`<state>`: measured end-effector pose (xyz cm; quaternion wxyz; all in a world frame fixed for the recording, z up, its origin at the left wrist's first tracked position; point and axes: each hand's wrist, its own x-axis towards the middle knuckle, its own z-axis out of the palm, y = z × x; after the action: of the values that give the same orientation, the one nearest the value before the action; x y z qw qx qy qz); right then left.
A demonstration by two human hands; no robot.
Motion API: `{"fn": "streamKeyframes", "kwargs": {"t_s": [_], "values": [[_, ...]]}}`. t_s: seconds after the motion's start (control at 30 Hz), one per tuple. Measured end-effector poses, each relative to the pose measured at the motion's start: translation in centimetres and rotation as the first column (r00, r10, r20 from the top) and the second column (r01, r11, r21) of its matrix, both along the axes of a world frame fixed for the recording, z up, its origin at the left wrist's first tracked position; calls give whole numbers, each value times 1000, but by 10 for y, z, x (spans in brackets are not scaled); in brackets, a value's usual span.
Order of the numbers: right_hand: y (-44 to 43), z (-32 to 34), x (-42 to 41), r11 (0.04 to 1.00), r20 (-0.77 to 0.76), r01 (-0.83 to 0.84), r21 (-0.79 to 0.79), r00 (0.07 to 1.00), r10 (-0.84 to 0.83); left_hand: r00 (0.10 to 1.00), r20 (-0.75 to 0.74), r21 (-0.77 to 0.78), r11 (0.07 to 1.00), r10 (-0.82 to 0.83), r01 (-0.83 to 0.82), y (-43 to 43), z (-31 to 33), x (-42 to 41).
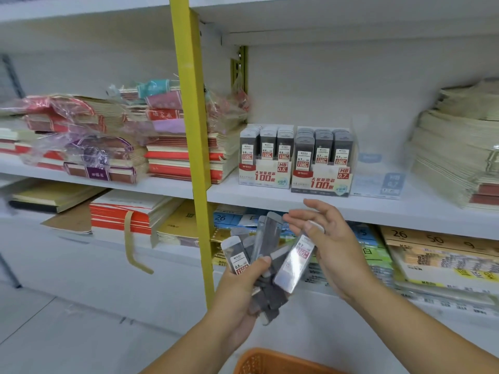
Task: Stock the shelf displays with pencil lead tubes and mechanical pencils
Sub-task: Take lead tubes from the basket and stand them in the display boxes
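While my left hand (237,287) grips a fanned bunch of lead tubes (263,255), my right hand (324,244) pinches one tube (294,261) below the shelf (405,209).

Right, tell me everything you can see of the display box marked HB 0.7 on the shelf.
The HB 0.7 display box is a printed card tray, white with red characters, a large "100" and a red HB 0.7 tag. It stands upright on the white shelf, pressed against the HB 0.5 box to its left, with a clear, empty-looking box on its right. Three rows of dark grey lead tubes labelled 0.7 fill it, standing upright. No hand touches it.
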<state>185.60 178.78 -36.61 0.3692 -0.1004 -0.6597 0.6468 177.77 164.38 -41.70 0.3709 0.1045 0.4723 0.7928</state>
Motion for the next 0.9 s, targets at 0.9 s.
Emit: {"fn": "streamKeyframes", "kwargs": {"t_s": [0.9], "values": [[4, 15, 3, 830, 192, 282, 481, 890, -414, 994, -91, 186, 982, 56, -38, 2, 38, -21]]}}
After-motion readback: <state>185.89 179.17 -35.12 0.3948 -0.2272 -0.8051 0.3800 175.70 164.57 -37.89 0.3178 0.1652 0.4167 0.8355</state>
